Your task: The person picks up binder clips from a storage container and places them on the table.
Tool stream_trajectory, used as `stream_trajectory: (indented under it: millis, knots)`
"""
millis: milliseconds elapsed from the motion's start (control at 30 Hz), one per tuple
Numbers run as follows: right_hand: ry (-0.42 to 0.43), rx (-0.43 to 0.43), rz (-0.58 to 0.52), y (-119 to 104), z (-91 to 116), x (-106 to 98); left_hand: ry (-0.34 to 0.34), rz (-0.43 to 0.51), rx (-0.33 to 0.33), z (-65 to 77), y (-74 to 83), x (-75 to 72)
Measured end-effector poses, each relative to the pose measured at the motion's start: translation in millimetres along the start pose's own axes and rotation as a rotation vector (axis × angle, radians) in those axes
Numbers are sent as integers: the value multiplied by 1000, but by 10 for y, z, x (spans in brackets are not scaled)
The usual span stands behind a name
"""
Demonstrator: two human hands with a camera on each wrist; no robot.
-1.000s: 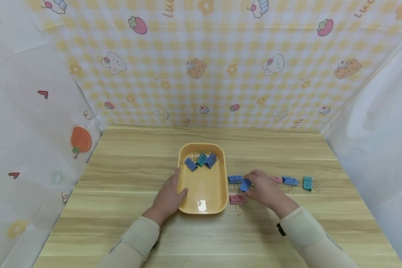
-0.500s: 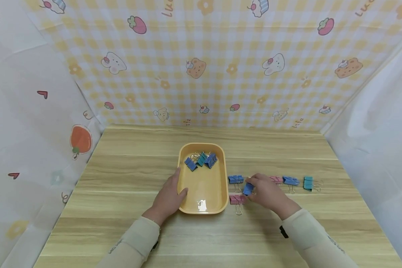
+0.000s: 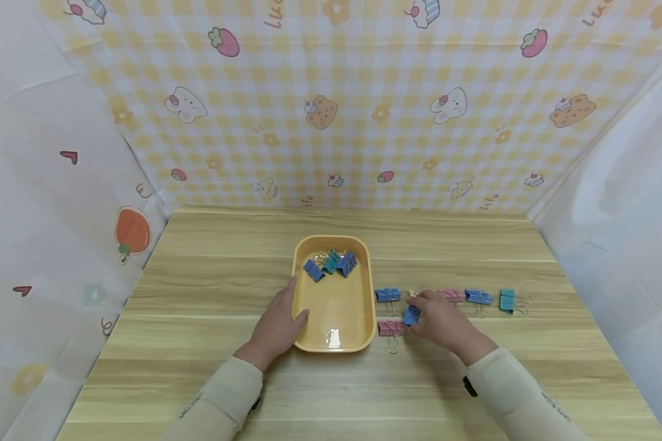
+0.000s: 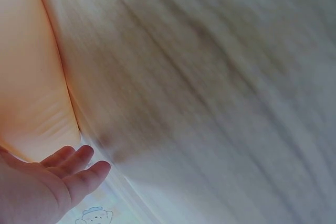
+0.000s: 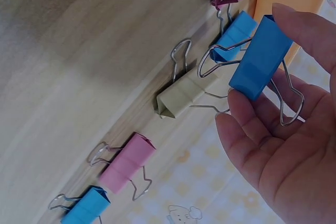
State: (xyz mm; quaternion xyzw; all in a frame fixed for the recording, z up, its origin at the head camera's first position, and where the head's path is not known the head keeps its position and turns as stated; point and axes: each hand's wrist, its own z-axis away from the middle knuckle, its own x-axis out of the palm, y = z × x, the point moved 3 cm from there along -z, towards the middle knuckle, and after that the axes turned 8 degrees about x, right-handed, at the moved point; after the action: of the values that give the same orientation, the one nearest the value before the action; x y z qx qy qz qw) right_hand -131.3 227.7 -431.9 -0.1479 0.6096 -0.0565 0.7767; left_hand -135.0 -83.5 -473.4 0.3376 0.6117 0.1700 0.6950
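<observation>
My right hand (image 3: 447,321) pinches a blue binder clip (image 5: 261,59) between thumb and fingertips, its wire handles spread to both sides. The clip is held over the row of clips, near a pale yellow binder clip (image 5: 186,93) and another blue binder clip (image 3: 388,295). Below that one in the head view lies a pink binder clip (image 3: 390,329). My left hand (image 3: 276,327) holds the left side of a yellow-orange tray (image 3: 371,318), thumb over the rim and fingers along the outer wall. Inside the tray's far end are two blue binder clips (image 3: 314,270) and a teal one (image 3: 331,262).
Further right along the row lie a pink binder clip (image 3: 451,296), a blue one (image 3: 479,298) and a teal one (image 3: 507,301). They rest on a wood-grain table (image 3: 209,257), backed by a checked cloth (image 3: 364,147), with white cloth on both sides.
The right hand has shifted slightly right and nearer the person with the blue clip, away from the blue clip by the tray. The pale yellow clip has come into view. The left hand stays put.
</observation>
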Motion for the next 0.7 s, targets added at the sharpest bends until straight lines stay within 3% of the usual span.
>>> stream_trajectory:
  millis: [367, 700]
  knots:
    - [-17, 25, -15, 31, 34, 52, -2, 6, -10, 0, 3, -4]
    - [-7, -11, 33, 78, 37, 151, -5, 7, -15, 1, -13, 5]
